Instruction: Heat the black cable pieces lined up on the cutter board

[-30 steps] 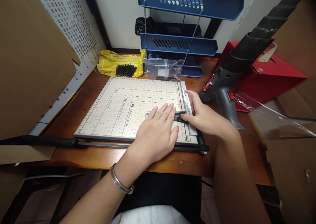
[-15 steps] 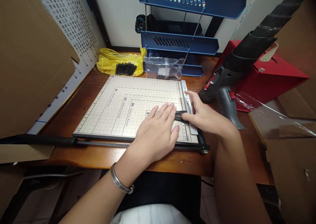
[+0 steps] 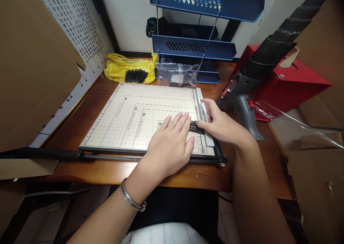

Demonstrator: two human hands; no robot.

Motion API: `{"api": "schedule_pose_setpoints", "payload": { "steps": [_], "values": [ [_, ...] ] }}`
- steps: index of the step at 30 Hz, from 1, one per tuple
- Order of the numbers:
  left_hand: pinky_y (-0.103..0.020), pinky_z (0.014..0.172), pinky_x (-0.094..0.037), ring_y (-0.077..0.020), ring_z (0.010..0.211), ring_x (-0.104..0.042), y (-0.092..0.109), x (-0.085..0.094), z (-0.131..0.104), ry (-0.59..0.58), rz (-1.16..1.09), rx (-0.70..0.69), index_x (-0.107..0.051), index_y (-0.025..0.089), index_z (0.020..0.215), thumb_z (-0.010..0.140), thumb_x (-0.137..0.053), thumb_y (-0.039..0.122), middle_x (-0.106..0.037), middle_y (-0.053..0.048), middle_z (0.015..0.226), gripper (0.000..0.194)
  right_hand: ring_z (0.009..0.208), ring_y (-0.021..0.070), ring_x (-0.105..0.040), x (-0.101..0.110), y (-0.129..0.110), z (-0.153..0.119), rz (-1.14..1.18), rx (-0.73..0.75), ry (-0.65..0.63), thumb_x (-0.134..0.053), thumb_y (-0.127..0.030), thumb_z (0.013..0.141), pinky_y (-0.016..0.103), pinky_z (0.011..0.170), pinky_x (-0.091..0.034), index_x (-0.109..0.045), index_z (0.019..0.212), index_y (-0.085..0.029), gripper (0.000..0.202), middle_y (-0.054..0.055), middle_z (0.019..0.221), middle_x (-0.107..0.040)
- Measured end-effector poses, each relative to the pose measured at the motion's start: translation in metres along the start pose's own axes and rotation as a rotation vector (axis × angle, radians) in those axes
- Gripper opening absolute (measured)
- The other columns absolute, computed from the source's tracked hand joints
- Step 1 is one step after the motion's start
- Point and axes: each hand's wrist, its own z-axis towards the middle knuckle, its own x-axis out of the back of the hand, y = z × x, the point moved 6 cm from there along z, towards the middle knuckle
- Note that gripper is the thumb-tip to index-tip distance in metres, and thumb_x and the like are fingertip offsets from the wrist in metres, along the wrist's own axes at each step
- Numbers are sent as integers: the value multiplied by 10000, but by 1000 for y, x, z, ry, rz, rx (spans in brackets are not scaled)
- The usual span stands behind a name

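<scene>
A paper cutter [image 3: 113, 125] with a printed grid board lies on the wooden table. My left hand [image 3: 172, 140] rests flat on the board, its fingertips over one end of a row of thin black strips [image 3: 197, 127]. What lies beneath the palm is hidden. At the board's right edge my right hand [image 3: 219, 124] has its thumb on the strips and its other fingers bent over the metal rail [image 3: 205, 116], thumb and fingers apart. The cutter's black handle [image 3: 56, 153] is down along the front edge.
Behind the board are a yellow bag [image 3: 113, 69] with a pile of black pieces [image 3: 136, 75], a clear plastic bag [image 3: 176, 75] and a blue rack [image 3: 193, 47]. A heat-gun-like tool [image 3: 242, 93] and red box [image 3: 292, 82] stand right; cardboard [image 3: 34, 65] is left.
My right thumb has shifted slightly left over the black strips, and more of their right ends shows. My left hand stays flat in place. The view has moved slightly.
</scene>
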Motion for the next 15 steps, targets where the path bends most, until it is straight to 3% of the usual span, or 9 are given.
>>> {"api": "schedule_pose_setpoints", "payload": {
  "steps": [3, 10, 15],
  "values": [
    [-459, 1323, -182, -230, 1597, -219, 0, 0, 0, 2, -3, 3, -291, 58, 1624, 1095, -269, 383, -274, -94, 1700, 621, 1066, 322, -684, 0, 3, 2, 13, 10, 5, -583, -530, 837, 507, 964, -553, -302, 1554, -220, 830, 160, 1322, -638],
    [-483, 1315, -213, -246, 1588, -249, 1, 0, 0, 28, -18, -9, -337, 76, 1610, 1097, -287, 377, -300, -99, 1689, 597, 1291, 327, -598, -1, 7, 6, 114, 11, 16, -357, -471, 986, 586, 1148, -430, -367, 1493, -251, 553, 134, 1472, -556],
    [-483, 1310, -221, -262, 1578, -278, 5, 1, 3, 41, -12, -5, -361, 56, 1596, 1106, -280, 386, -328, -129, 1674, 596, 1328, 337, -574, -3, 7, 8, 100, -12, -9, -290, -466, 1005, 592, 1161, -417, -349, 1513, -267, 549, 120, 1532, -504]
  ]
}}
